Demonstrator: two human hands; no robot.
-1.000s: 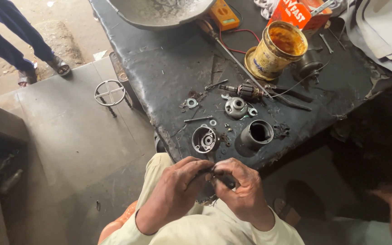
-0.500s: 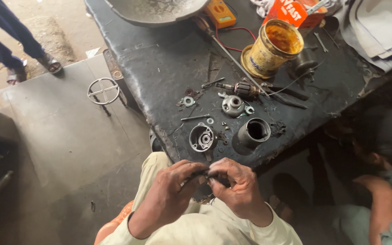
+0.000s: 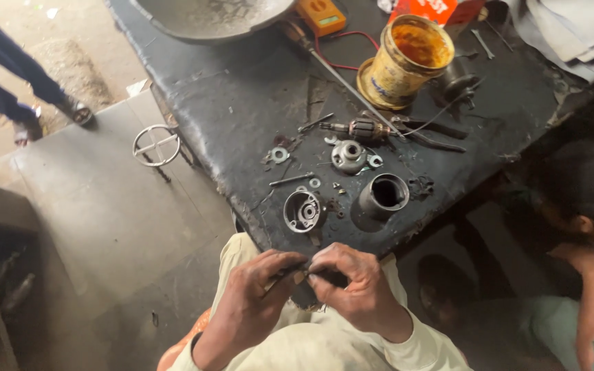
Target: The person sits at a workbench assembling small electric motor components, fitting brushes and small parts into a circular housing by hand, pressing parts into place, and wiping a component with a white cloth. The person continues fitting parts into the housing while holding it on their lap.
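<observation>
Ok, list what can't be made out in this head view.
- Small dark part pinched between left hand and right hand: fingers cover most of it, kind unclear.
- Grey metal bowl: cut off by the top edge.
- Orange meter: top cut off.
- Washers on the black table: too small to tell apart.
- Crouching person: cut off by the right edge.

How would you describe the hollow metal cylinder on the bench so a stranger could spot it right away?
Start at the dark workbench and go to its near edge, just above the person's hands. The hollow metal cylinder lies there on its side, right of the round end cap. Unlike the flat cap and small washers nearby, it is a tall dark tube with an open, empty mouth.
</observation>
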